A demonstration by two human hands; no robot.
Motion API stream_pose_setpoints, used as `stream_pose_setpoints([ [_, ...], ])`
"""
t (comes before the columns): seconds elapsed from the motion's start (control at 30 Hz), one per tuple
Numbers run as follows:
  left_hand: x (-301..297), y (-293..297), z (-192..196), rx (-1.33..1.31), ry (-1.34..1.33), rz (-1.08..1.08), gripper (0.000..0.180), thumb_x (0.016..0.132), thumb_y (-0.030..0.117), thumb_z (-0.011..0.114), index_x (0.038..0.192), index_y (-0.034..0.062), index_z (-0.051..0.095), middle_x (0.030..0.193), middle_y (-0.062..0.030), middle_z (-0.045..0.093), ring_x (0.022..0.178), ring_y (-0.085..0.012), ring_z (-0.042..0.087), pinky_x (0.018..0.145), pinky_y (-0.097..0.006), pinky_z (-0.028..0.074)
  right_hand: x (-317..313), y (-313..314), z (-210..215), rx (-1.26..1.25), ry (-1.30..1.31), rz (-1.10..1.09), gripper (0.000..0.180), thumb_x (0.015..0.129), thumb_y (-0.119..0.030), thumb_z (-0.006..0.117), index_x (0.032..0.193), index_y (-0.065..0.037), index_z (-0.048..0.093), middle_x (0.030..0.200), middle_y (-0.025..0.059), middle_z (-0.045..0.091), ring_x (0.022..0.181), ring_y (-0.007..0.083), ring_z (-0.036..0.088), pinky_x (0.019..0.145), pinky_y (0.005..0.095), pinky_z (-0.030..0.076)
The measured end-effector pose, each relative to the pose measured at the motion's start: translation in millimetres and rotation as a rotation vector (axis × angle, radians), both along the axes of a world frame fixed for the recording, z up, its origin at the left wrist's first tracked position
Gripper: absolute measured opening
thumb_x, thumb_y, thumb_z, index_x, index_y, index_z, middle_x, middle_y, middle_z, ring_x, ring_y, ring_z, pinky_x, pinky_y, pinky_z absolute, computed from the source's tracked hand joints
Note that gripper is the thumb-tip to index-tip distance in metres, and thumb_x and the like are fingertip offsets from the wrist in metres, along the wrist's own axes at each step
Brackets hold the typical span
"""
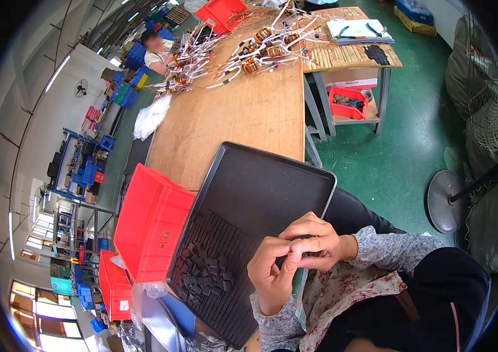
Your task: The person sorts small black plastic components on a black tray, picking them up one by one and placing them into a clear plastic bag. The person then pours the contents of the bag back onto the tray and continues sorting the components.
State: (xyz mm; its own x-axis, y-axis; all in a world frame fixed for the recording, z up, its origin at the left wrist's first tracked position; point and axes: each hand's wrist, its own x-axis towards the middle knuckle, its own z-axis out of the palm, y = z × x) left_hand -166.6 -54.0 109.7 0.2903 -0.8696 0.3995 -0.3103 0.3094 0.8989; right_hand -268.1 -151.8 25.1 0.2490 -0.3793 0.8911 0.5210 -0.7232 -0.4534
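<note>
Both hands are up over the near edge of the black tray (260, 182), fingertips meeting. The left hand (269, 273) is curled, thumb and forefinger pinched toward the right hand (313, 240), whose fingers (307, 245) fold down over the same spot. Something small sits between them, probably one of the dark pieces, but it is hidden by the fingers, so I cannot tell what either hand really has hold of. Both are closed in tight, no open spread at all.

Now the tray: it rests tilted at the near edge of the bench (243, 111), partly off it toward the person's lap. A loose heap of small dark square pieces (205, 273) lies in its lower left part, just left of the left hand. The upper half of the tray is bare. Judging by that, a good heap of pieces waits to be handled, and I see no sorted or finished batch anywhere in view, so how much is done cannot be read.

Left of the tray, touching its side, stands a red bin (149, 223), with a second red bin (114, 287) lower down beside it. Toward the far end of the bench lies a spread of copper-wound coils (260, 50) with white leads, and a co-worker (155, 50) sits at the far left edge. Both forearms come in from the lower edge, patterned sleeves bent inward, wrists close together.
</note>
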Motion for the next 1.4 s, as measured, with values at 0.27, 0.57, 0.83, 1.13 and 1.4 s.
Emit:
stream_pose_setpoints([
  [0.27,-0.9,2.2,-3.1,-0.017,0.042,0.014,0.009,0.084,0.002,0.071,0.085,-0.0002,0.061,0.080,-0.0046,0.061,0.071,-0.0127,0.054,0.063,-0.026,0.041,-2.1,3.8,-0.8,0.026,0.037,0.077,0.043,0.081,-0.018,0.072,0.122,-0.007,0.064,0.124,0.0131,0.060,0.108,0.0276,0.059,0.089,0.0377,0.040],
  [0.57,-2.5,3.6,1.3,-0.020,-0.026,0.018,0.009,0.084,0.000,0.070,0.084,0.0004,0.061,0.078,-0.0047,0.060,0.068,-0.0131,0.052,0.060,-0.026,0.040,-2.0,5.4,-2.3,0.045,0.030,0.122,0.043,0.081,-0.017,0.071,0.122,-0.008,0.063,0.125,0.0143,0.059,0.109,0.0288,0.059,0.091,0.0387,0.040],
  [0.83,-2.6,4.1,0.0,-0.042,-0.038,0.022,0.010,0.083,0.000,0.071,0.084,0.0006,0.061,0.079,-0.0050,0.060,0.069,-0.0134,0.053,0.059,-0.026,0.040,0.0,5.6,-4.4,0.047,0.025,0.134,0.041,0.081,-0.016,0.071,0.120,-0.007,0.065,0.124,0.0145,0.060,0.110,0.0289,0.059,0.091,0.0388,0.041],
  [1.13,-4.1,3.7,6.5,-0.061,-0.107,0.013,0.009,0.083,0.000,0.071,0.085,0.0004,0.062,0.081,-0.0058,0.061,0.070,-0.0145,0.055,0.061,-0.026,0.042,0.9,4.1,-5.4,0.051,0.001,0.172,0.042,0.080,-0.015,0.071,0.121,-0.006,0.064,0.124,0.0166,0.060,0.109,0.0294,0.059,0.091,0.0391,0.041],
  [1.4,-4.5,4.1,7.1,-0.077,-0.141,0.014,0.009,0.083,0.001,0.071,0.085,0.0004,0.062,0.081,-0.0067,0.062,0.069,-0.0152,0.055,0.061,-0.027,0.042,0.3,6.4,-5.5,0.085,-0.010,0.228,0.040,0.081,-0.012,0.071,0.120,-0.004,0.064,0.124,0.0196,0.059,0.111,0.0308,0.058,0.093,0.0402,0.040],
])
